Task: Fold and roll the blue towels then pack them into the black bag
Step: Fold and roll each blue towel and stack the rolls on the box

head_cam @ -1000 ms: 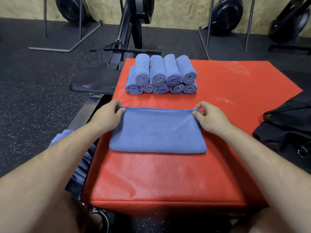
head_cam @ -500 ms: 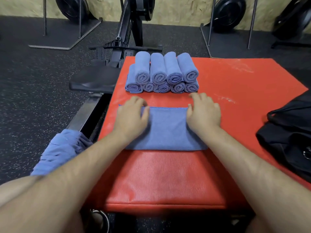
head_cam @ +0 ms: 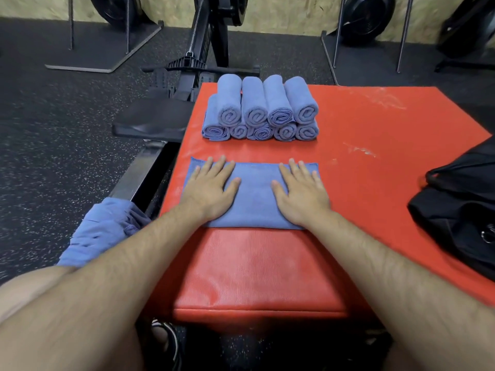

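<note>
A folded blue towel point(head_cam: 254, 199) lies flat on the red mat point(head_cam: 375, 167) in front of me. My left hand point(head_cam: 211, 188) presses flat on its left half, fingers straight and spread. On the right half my right hand point(head_cam: 302, 191) lies flat the same way. Beyond the towel, several rolled blue towels point(head_cam: 261, 109) are stacked in two layers at the mat's far side. The black bag point(head_cam: 460, 210) sits at the mat's right edge, partly cut off by the frame.
A heap of loose blue towels point(head_cam: 104, 231) lies left of the mat beside my left arm. A black rowing machine seat and rail point(head_cam: 152, 121) run along the mat's left side. Fan-wheel machines point(head_cam: 367, 20) stand along the back wall on dark rubber floor.
Both hands let go of the towel's far corners, moved inward and flattened onto the towel with fingers spread. The towel stays folded in place.
</note>
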